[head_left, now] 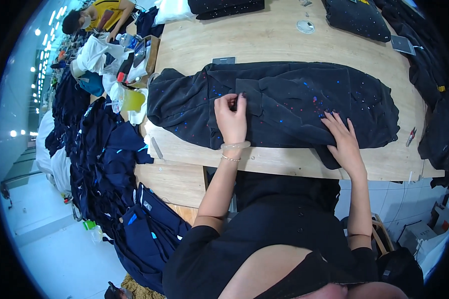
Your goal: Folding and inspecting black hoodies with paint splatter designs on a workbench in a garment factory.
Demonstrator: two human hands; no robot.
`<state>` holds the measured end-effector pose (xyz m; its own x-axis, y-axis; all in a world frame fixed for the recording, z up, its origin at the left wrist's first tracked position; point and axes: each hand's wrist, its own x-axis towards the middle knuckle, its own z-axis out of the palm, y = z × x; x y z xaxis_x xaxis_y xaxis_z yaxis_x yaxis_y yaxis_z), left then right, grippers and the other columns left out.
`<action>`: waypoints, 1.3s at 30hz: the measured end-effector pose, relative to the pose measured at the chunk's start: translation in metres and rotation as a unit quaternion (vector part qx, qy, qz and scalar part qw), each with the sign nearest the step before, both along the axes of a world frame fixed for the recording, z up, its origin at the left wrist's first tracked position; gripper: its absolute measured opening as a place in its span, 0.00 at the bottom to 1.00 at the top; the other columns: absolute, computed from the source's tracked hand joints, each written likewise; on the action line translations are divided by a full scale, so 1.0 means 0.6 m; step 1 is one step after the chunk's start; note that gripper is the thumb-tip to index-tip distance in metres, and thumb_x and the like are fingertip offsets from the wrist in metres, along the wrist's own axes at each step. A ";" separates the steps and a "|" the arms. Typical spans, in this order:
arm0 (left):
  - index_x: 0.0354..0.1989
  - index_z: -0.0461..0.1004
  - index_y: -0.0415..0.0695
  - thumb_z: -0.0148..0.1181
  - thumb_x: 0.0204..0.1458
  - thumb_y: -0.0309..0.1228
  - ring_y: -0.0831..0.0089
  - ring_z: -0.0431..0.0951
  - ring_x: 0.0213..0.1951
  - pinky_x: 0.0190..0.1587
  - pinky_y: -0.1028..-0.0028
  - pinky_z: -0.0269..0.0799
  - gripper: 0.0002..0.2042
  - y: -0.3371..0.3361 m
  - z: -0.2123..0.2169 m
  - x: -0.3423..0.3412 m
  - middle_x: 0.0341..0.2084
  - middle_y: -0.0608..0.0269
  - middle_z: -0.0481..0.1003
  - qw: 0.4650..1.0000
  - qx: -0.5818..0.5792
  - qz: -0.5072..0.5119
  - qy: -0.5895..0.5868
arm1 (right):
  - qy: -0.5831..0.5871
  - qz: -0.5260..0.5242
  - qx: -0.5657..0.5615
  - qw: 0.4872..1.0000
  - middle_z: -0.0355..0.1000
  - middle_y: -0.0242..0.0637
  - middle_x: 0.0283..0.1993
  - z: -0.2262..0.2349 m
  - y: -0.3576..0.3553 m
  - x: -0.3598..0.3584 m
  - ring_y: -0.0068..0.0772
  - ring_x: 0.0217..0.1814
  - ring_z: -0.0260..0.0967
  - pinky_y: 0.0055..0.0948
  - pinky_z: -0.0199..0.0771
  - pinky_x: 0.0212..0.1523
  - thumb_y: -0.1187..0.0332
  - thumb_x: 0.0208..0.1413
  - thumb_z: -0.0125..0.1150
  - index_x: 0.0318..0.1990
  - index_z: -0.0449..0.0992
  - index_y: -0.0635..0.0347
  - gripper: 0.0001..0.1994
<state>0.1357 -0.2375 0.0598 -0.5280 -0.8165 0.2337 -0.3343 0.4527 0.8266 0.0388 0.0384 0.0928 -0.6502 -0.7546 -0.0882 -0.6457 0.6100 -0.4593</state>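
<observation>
A black garment point(294, 107) with red, blue and white specks lies stretched lengthwise across the wooden table point(264, 37). Near a squarish patch on its left half, my left hand point(230, 117) is closed, fingers curled and thumb beside them. Whatever they pinch, if anything, is too small to make out. Fingers spread, my right hand point(341, 142) rests flat on the garment's lower right part. A dark flap of cloth hangs over the table's near edge beside that wrist.
Left of the garment stand a cup of yellow drink point(132, 100) and a wooden box point(152, 55). Small red-handled snippers point(411, 136) lie at the right. Dark clothes point(97, 144) are heaped at left; folded black garments point(356, 20) lie at the far side. Another person point(102, 15) sits far left.
</observation>
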 end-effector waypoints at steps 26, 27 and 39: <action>0.32 0.72 0.35 0.57 0.52 0.27 0.74 0.76 0.23 0.27 0.76 0.69 0.07 -0.044 0.022 -0.017 0.21 0.57 0.77 0.987 0.031 -0.040 -0.153 | 0.001 -0.027 -0.021 0.999 0.56 0.35 0.66 -0.016 -0.005 0.014 0.38 0.71 0.47 0.46 0.40 0.69 0.81 0.40 0.60 0.58 0.63 0.54 0.32; 0.32 0.72 0.35 0.57 0.52 0.27 0.74 0.76 0.23 0.27 0.76 0.69 0.07 -0.040 0.025 -0.017 0.21 0.57 0.77 0.987 0.032 -0.045 -0.152 | 0.001 -0.029 -0.021 0.999 0.56 0.35 0.66 -0.015 -0.003 0.013 0.38 0.71 0.47 0.47 0.40 0.69 0.81 0.40 0.60 0.58 0.63 0.54 0.32; 0.67 0.46 0.53 0.62 0.45 0.22 0.54 0.77 0.45 0.46 0.67 0.71 0.40 -0.027 0.047 -0.039 0.47 0.43 0.71 0.966 0.006 -0.257 -0.038 | -0.017 -0.044 -0.046 0.998 0.57 0.35 0.66 -0.018 -0.007 0.016 0.37 0.72 0.46 0.48 0.36 0.70 0.83 0.40 0.59 0.58 0.64 0.53 0.32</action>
<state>0.1122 -0.2537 0.0879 -0.8790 -0.4452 0.1704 -0.1285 0.5655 0.8147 0.0486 0.0343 0.0821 -0.7126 -0.7002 -0.0437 -0.5743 0.6179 -0.5370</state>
